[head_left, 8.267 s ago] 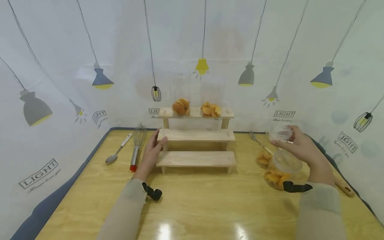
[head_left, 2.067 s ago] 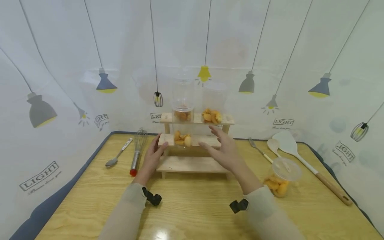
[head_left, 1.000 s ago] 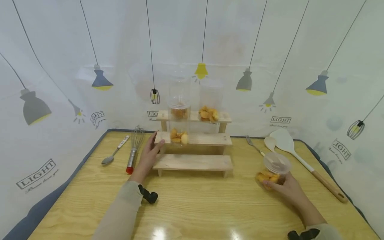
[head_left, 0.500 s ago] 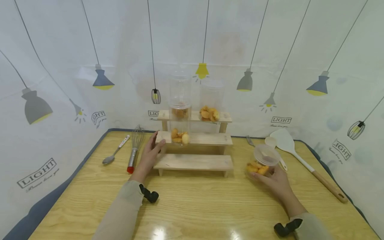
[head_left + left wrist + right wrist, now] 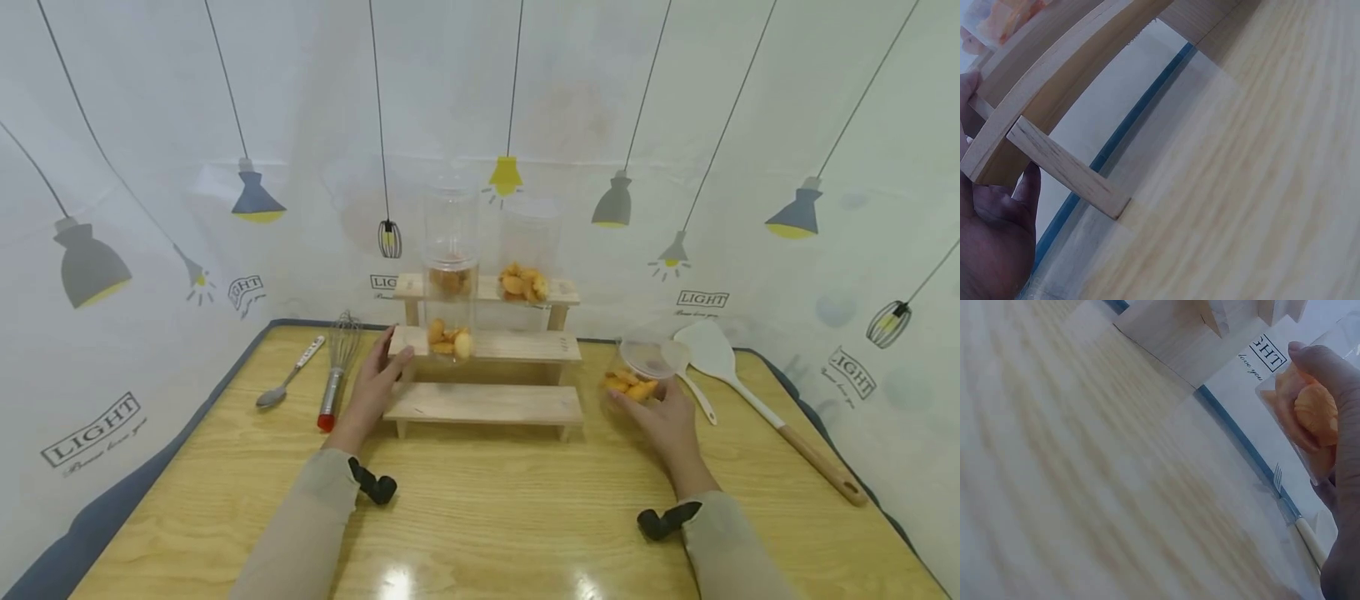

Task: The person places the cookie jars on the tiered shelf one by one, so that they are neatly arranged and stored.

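My left hand [image 5: 369,387] grips the left end of the middle shelf of a three-step wooden display stand [image 5: 487,404]; the left wrist view shows thumb and fingers around the shelf board [image 5: 991,150]. To the right of the stand, my right hand [image 5: 667,417] holds a clear plastic jar [image 5: 630,385] with orange-yellow snack pieces in its bottom, raised above the table. The right wrist view shows the thumb pressed along the jar's [image 5: 1310,415] side. On the middle shelf's left part stands a similar jar [image 5: 450,340]. Two more, a left jar [image 5: 450,218] and a right jar [image 5: 525,283], are on the top shelf.
Left of the stand lie a whisk [image 5: 335,371] with a red handle end and a spoon [image 5: 288,375]. On the right are a white spatula [image 5: 757,396] with a wooden handle and a pale spoon [image 5: 699,396]. A fork [image 5: 1300,525] lies behind the held jar. A printed cloth backs the table.
A jar from the right has come onto the middle shelf. My right hand then took the other jar there, lifting it and bringing it left towards the stand. The left hand stays at the shelf.
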Demonstrator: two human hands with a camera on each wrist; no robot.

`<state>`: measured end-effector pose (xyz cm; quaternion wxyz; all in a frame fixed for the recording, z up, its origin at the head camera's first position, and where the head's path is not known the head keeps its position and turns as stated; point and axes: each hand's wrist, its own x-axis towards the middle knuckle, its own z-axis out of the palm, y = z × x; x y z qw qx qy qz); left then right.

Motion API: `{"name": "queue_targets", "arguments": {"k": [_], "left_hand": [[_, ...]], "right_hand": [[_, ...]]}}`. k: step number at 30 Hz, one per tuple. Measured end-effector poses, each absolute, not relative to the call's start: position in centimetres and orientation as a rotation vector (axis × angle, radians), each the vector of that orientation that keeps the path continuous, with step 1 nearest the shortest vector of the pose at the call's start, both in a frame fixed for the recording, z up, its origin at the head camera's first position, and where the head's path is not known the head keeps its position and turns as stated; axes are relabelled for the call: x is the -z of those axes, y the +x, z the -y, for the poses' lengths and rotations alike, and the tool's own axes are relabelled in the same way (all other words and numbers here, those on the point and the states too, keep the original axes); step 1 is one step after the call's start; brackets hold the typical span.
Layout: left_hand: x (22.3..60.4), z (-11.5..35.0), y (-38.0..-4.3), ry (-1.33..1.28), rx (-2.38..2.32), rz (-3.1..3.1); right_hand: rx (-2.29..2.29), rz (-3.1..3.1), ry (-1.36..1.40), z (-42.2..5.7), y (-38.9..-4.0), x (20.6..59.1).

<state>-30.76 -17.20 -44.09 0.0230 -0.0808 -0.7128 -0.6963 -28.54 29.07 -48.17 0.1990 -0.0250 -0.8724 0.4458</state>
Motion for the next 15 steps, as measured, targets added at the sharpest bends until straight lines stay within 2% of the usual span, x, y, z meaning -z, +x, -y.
{"name": "queue_targets", "arguments": {"k": [9,12,15], "left_hand": [[43.8,17.3,-30.7,-0.246,2.16,2.205],[43.8,17.3,-30.6,-0.243,2.15,2.211],[44.0,17.3,-30.7,-0.251,2.142,2.217]], "right_hand": [[-1.284,2.382,-0.049,-28.6,-28.4,48.0],[-1.354,2.276,-0.085,-28.2,-28.2,47.3],[-1.386,2.152,-0.002,-27.9,-28.1,45.8]]}}
